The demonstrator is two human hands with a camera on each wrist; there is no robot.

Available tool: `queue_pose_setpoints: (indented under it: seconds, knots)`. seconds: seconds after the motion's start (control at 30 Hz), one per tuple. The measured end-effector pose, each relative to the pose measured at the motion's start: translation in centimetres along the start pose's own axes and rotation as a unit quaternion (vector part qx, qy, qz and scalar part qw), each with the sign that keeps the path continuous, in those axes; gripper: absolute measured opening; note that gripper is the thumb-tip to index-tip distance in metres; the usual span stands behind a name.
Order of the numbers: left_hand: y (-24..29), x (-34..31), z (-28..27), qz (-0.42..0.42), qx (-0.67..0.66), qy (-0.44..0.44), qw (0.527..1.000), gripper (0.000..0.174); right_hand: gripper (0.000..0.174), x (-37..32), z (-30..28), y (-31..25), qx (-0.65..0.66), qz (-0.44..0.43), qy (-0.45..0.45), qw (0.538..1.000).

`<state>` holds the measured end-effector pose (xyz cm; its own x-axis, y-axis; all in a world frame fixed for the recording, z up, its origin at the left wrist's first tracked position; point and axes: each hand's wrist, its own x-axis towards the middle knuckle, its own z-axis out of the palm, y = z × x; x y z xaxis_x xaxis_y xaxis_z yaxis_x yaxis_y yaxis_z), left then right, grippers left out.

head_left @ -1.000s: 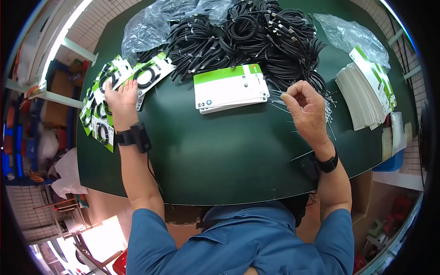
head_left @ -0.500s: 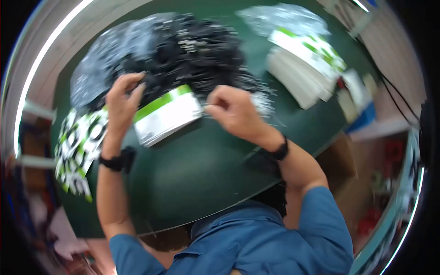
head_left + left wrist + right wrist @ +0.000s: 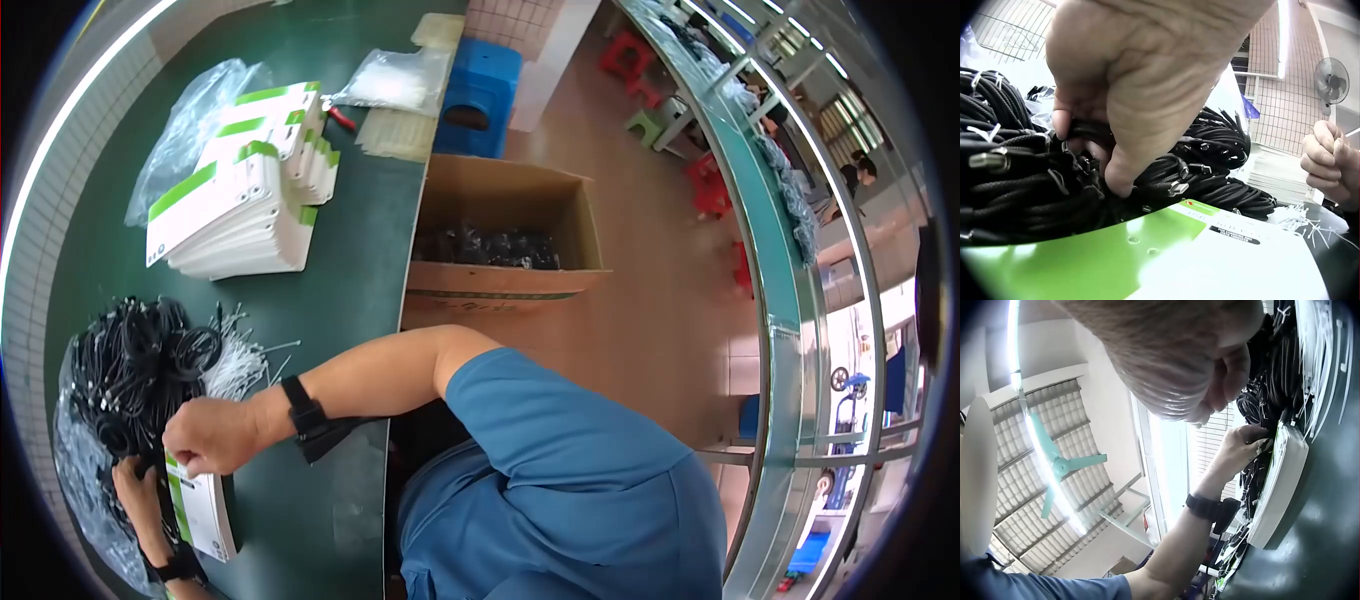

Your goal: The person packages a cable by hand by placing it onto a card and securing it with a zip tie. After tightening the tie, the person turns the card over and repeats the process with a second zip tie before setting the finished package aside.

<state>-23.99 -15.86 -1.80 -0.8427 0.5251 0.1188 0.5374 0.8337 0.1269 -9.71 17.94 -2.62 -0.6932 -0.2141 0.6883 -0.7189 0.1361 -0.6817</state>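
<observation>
My left hand (image 3: 138,495) reaches into the pile of black coiled cables (image 3: 130,365). In the left wrist view its thumb and fingers curl round a coiled cable (image 3: 1088,132), partly hidden by the palm. My right hand (image 3: 212,437) hovers over the near stack of green-and-white cards (image 3: 207,518), fingers curled. A thin white cable tie (image 3: 1352,132) sticks out from its fingertips in the left wrist view. Loose white cable ties (image 3: 235,365) lie spread beside the cables, close to the right hand.
A larger stack of cards (image 3: 245,235) stands farther along the green table (image 3: 330,330), by a clear plastic bag (image 3: 190,130) and a red-handled tool (image 3: 342,118). Beyond the table edge are an open cardboard box (image 3: 510,280) and a blue stool (image 3: 485,75).
The head view has swung far to the right. My left hand has gone from the carded cables at the left to the cable pile. The right hand stays near the card stack, fingers curled.
</observation>
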Motion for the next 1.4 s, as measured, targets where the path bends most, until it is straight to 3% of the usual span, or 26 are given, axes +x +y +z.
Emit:
queue_pose_setpoints:
  seconds: [0.17,0.3,0.4,0.43,0.53,0.57,0.67,0.7,0.73,0.77,0.8,0.83,0.87,0.9,0.93,0.97,1.03,1.07,1.1,1.2,1.27,1.4]
  knots:
    - [-2.2,0.4,-1.7,0.008,0.001,0.033,0.999,0.024,0.019,0.2,-0.1,-0.7,0.004,0.007,-0.007,1.0]
    - [-3.8,0.9,-2.7,-0.001,-0.103,0.033,0.994,0.02,0.018,0.2,-0.2,-0.7,0.006,0.003,-0.008,1.0]
    - [-8.9,1.8,-3.2,-0.137,-0.223,0.075,0.962,0.022,0.019,0.1,0.1,-0.7,0.007,0.004,-0.012,1.0]
    - [-8.9,1.4,-4.5,-0.138,-0.223,0.074,0.962,0.022,0.019,0.1,0.2,-0.6,0.008,0.005,-0.012,1.0]
    - [-4.0,-0.6,-9.9,-0.277,-0.351,0.138,0.884,0.027,0.018,0.0,0.4,-0.5,0.005,0.004,-0.017,1.0]
    - [-3.0,-1.3,-10.0,-0.277,-0.352,0.138,0.883,0.027,0.018,0.0,0.3,-0.6,0.005,0.005,-0.017,1.0]
    - [0.6,-3.2,-10.1,-0.185,-0.494,0.243,0.814,0.033,0.018,-0.1,0.5,-0.5,0.018,0.011,-0.028,0.999]
    - [1.9,-4.0,-9.6,-0.186,-0.495,0.242,0.814,0.033,0.018,-0.2,0.7,-0.3,0.019,0.013,-0.028,0.999]
    - [10.1,-3.7,-9.5,-0.183,-0.445,0.27,0.834,0.021,0.018,-0.2,0.6,-0.3,0.069,0.031,-0.037,0.996]
    - [17.5,-4.9,-11.2,-0.179,-0.393,0.297,0.852,0.027,0.019,-0.1,0.7,-0.3,0.12,0.048,-0.046,0.991]
    - [21.8,-5.5,-11.6,-0.175,-0.339,0.323,0.866,0.044,0.02,0.0,0.5,-0.6,0.17,0.065,-0.055,0.982]
    - [19.1,-6.3,-9.8,-0.177,-0.339,0.323,0.866,0.044,0.02,0.1,0.5,-0.8,0.171,0.067,-0.057,0.981]
    - [17.1,-7.0,-8.3,-0.129,-0.334,0.273,0.893,0.019,0.021,0.3,-0.1,-1.7,0.267,0.139,-0.078,0.95]
    - [15.1,-7.8,-7.0,-0.081,-0.326,0.221,0.915,0.031,0.023,0.5,-0.8,-2.6,0.36,0.21,-0.098,0.904]
    - [13.0,-8.7,-5.6,0.051,-0.272,0.194,0.941,0.03,0.025,0.5,-1.4,-3.2,0.45,0.277,-0.118,0.841]
    - [16.2,-8.3,-6.3,0.173,-0.207,0.16,0.949,0.03,0.026,0.5,-1.7,-3.2,0.447,0.279,-0.111,0.843]
    - [21.6,-8.7,-6.7,0.172,-0.152,0.183,0.956,0.034,0.029,0.6,-2.6,-3.8,0.437,0.282,-0.129,0.844]
    - [23.3,-9.1,-6.4,0.134,-0.183,0.198,0.954,0.037,0.03,0.8,-3.4,-4.2,0.388,0.264,-0.155,0.869]
    - [23.6,-9.4,-5.3,0.137,-0.185,0.247,0.941,0.044,0.029,0.7,-3.5,-4.4,0.38,0.288,-0.166,0.863]
    - [24.1,-9.1,-5.5,0.159,-0.18,0.236,0.942,0.071,0.033,0.4,-3.1,-4.2,0.432,0.328,-0.193,0.817]
    - [24.1,-9.6,-5.5,0.191,-0.172,0.241,0.936,0.067,0.036,0.3,-3.5,-4.5,0.456,0.349,-0.207,0.792]
    - [23.9,-10.2,-5.1,0.214,-0.149,0.251,0.932,0.057,0.042,-0.1,-3.4,-5.1,0.447,0.349,-0.226,0.792]
